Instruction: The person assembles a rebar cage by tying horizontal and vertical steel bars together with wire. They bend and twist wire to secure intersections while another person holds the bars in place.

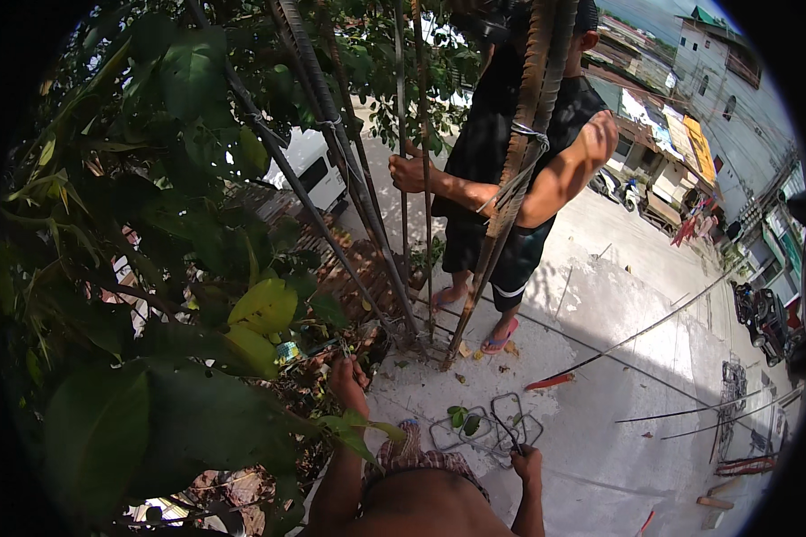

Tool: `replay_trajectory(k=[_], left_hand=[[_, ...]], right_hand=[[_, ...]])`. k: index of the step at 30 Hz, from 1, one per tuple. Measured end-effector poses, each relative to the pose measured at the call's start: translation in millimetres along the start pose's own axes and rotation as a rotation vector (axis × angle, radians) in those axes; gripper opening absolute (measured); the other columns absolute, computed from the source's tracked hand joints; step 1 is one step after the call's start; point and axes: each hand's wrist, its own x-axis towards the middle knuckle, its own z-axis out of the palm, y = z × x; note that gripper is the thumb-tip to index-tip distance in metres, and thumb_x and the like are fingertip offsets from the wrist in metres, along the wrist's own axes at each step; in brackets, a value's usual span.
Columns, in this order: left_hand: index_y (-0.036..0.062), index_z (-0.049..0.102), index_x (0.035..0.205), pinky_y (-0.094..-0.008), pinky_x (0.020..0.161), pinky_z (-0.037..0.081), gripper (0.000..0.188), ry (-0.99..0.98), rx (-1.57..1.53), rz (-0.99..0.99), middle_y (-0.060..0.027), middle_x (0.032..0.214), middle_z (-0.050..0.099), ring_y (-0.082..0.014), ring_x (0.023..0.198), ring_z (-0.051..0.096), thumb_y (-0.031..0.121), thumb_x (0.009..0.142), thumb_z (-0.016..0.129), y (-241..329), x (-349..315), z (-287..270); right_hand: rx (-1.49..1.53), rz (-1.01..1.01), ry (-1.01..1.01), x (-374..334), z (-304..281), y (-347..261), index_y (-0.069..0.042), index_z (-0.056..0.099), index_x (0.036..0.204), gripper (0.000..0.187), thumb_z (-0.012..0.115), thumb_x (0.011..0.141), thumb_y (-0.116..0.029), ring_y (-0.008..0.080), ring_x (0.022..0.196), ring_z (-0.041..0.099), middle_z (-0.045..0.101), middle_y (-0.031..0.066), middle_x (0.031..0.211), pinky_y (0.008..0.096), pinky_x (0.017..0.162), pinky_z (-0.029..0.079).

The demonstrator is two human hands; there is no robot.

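My right hand is closed round a dark, thin rod with a curved end, held low over the concrete. Below that rod lie several square bent rebar stirrups with green leaves on them. My left hand is closed beside the foliage, left of the bases of the upright rebars. What its fingers hold is too small to make out. Ahead stand several upright ribbed rebars; tie wire wraps a rusty pair on the right.
Facing me beyond the bars, a person in dark clothes grips a thin bar with one hand. Leafy branches crowd the left side. Long rods and an orange-red piece lie to the right. A white vehicle stands below.
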Motion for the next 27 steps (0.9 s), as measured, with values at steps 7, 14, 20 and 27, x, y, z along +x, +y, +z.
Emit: replay_trajectory(k=[7, 14, 20, 27], left_hand=[[0.0045, 0.055, 0.115, -0.0269, 0.049, 0.031, 0.029, 0.072, -0.009, 0.011, -0.0001, 0.078, 0.047, -0.0086, 0.055, 0.039, 0.029, 0.101, 0.047, 17, 13, 13], [0.0051, 0.058, 0.115, -0.0264, 0.049, 0.030, 0.028, 0.077, -0.009, -0.045, 0.0009, 0.076, 0.048, -0.0077, 0.055, 0.038, 0.026, 0.101, 0.047, 7, 18, 21], [0.0072, 0.060, 0.114, -0.0263, 0.050, 0.031, 0.023, 0.130, -0.075, -0.081, 0.0011, 0.077, 0.049, -0.0079, 0.054, 0.038, 0.019, 0.097, 0.049, -3, 18, 6], [0.0055, 0.057, 0.118, -0.0283, 0.050, 0.033, 0.029, 0.125, -0.203, 0.020, -0.0016, 0.080, 0.048, -0.0099, 0.057, 0.040, 0.015, 0.091, 0.050, 8, 26, -7]], right_hand=[[0.006, 0.004, -0.069, 13, -3, -33, -0.001, 0.071, 0.093, 0.023, 0.069, 0.074, -0.014, 0.0333, 0.079, 0.069, 0.067, 0.0226, 0.080, 0.0389, 0.070, 0.051], [0.015, -0.167, -0.075, 15, 12, -63, 0.001, 0.071, 0.094, 0.024, 0.068, 0.076, -0.016, 0.0228, 0.071, 0.068, 0.068, 0.0175, 0.073, 0.0359, 0.066, 0.051], [-0.078, -0.232, -0.180, 7, 26, -71, 0.000, 0.069, 0.095, 0.028, 0.069, 0.076, -0.021, 0.0261, 0.071, 0.067, 0.067, 0.0206, 0.074, 0.0370, 0.067, 0.049], [-0.254, -0.270, -0.295, 1, 37, -86, -0.008, 0.072, 0.097, 0.028, 0.068, 0.075, -0.025, 0.0392, 0.086, 0.065, 0.067, 0.0223, 0.089, 0.0445, 0.075, 0.052]])
